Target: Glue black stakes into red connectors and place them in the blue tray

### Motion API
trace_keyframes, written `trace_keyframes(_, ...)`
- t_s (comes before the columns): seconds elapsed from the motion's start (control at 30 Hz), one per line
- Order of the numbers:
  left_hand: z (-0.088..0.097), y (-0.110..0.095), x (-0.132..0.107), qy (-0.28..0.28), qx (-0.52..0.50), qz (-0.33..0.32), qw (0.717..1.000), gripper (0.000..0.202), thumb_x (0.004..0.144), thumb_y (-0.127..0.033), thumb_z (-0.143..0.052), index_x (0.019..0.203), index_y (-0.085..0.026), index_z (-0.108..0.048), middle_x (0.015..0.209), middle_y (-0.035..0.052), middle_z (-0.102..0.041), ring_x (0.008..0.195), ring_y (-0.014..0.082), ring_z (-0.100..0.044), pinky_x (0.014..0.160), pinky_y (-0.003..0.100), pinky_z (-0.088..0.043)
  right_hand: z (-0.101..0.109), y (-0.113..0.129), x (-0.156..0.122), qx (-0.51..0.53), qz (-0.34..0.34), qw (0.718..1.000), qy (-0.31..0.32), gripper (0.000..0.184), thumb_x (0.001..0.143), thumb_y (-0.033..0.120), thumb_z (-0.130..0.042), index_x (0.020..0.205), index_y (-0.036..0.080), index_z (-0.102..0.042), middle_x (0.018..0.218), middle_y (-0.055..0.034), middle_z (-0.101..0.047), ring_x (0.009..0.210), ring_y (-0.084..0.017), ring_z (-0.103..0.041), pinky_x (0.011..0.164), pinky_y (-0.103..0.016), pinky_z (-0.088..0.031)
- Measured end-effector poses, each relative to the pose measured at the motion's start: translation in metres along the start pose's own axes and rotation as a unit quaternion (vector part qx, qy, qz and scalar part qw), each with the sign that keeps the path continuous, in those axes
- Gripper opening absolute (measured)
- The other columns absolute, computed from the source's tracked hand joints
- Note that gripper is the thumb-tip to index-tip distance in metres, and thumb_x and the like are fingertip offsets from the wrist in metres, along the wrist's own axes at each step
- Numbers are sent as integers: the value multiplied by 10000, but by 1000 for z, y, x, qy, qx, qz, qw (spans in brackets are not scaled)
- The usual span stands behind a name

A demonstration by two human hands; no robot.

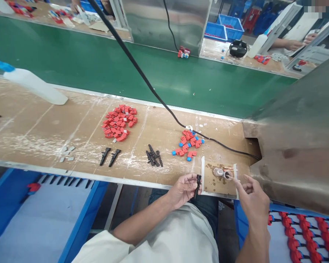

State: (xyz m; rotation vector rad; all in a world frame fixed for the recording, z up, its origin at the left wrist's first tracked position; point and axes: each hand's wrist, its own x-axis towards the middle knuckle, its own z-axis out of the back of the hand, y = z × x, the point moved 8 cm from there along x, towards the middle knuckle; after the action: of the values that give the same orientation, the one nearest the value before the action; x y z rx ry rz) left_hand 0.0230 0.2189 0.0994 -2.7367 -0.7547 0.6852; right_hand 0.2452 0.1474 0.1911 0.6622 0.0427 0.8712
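Observation:
My left hand (184, 189) pinches a small black toy gun (198, 185) upright at the table's front edge. The fingers of my right hand (252, 199) are closed on a thin stick (231, 177), whose far end reaches into the mouth of a small jar (227, 175). Beside the jar lies a clear rounded cap or cup (218, 171) on a stained cardboard patch (212, 184) edged with white tape. Several black toy guns (152, 157) lie in a loose pile left of my left hand, with two more guns (114, 157) farther left. Red-and-blue parts (186, 144) are heaped behind.
A heap of red parts (120, 122), several grey chips (68, 153) and a white bottle (35, 84) are on the table to the left. A black cable (150, 87) crosses overhead. Blue trays (79, 219) flank me; the right one holds rows of red pieces (307, 233). A co-worker's hands (296, 44) show across the green belt (98, 62).

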Motion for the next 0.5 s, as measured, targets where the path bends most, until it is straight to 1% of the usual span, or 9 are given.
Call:
trace_keyframes(0.03, 3, -2, -1, -4, -8, -5, 1000, 439, 585, -275, -949, 885, -113, -674, 699, 39, -643, 597, 105, -596, 466, 173, -330, 6, 1, -2, 15, -12, 1000, -15, 742, 774, 813, -638, 1064, 136, -736, 624, -5, -621, 533, -187, -542, 618, -335, -454)
trace_keyframes(0.1, 11, -6, -3, -12, -30, -11, 999, 399, 579, -243, -926, 860, -119, -672, 687, 33, -631, 594, 108, -582, 486, 187, -357, 15, 14, -7, 45, -11, 998, -46, 620, 840, 701, -675, 1118, 149, -728, 686, -9, -628, 568, -173, -536, 644, -323, -457)
trace_keyframes(0.13, 15, -9, -5, -16, -45, -15, 999, 378, 575, -223, -909, 847, -121, -667, 681, 29, -621, 594, 107, -574, 495, 191, -368, 15, 27, -9, 59, 9, 997, -47, 528, 878, 630, -683, 1117, 162, -729, 715, -14, -636, 583, -168, -539, 647, -314, -453)
trace_keyframes(0.17, 19, -13, -7, -20, -61, -21, 998, 360, 575, -204, -890, 840, -123, -661, 680, 26, -611, 596, 106, -567, 504, 191, -375, 10, 43, -10, 73, 47, 996, -31, 432, 909, 562, -684, 1097, 177, -731, 736, -17, -642, 594, -163, -544, 642, -304, -449)
trace_keyframes(0.2, 23, -16, -9, -25, -75, -28, 996, 345, 578, -188, -870, 838, -124, -654, 682, 25, -603, 601, 104, -561, 509, 189, -376, -1, 64, -12, 88, 98, 991, -1, 349, 933, 506, -676, 1070, 190, -730, 750, -18, -642, 599, -159, -547, 633, -296, -446)
trace_keyframes(0.27, 30, -25, -13, -33, -96, -48, 994, 323, 591, -169, -836, 846, -125, -643, 696, 27, -592, 616, 103, -555, 516, 183, -376, -34, 106, -18, 105, 210, 969, 78, 258, 979, 434, -626, 1053, 203, -715, 785, -21, -634, 604, -156, -553, 619, -289, -447)
trace_keyframes(0.33, 35, -32, -18, -40, -106, -67, 991, 306, 609, -163, -814, 860, -119, -644, 709, 31, -586, 624, 104, -550, 514, 179, -378, -72, 134, -20, 73, 273, 952, 120, 288, 1021, 416, -538, 1111, 195, -698, 879, -51, -623, 643, -168, -570, 633, -304, -458)
trace_keyframes(0.43, 38, -41, -22, -48, -118, -84, 988, 293, 619, -154, -803, 866, -111, -651, 707, 32, -580, 610, 97, -539, 476, 162, -345, -123, 148, -10, -18, 278, 951, 134, 361, 1038, 429, -454, 1162, 190, -695, 1006, -103, -584, 764, -219, -606, 626, -320, -447)
trace_keyframes(0.5, 39, -46, -23, -49, -124, -90, 987, 296, 618, -153, -804, 867, -108, -650, 703, 34, -582, 604, 94, -539, 451, 152, -317, -143, 149, -3, -41, 272, 952, 137, 371, 1034, 434, -445, 1166, 197, -699, 1038, -115, -564, 810, -243, -607, 612, -320, -433)
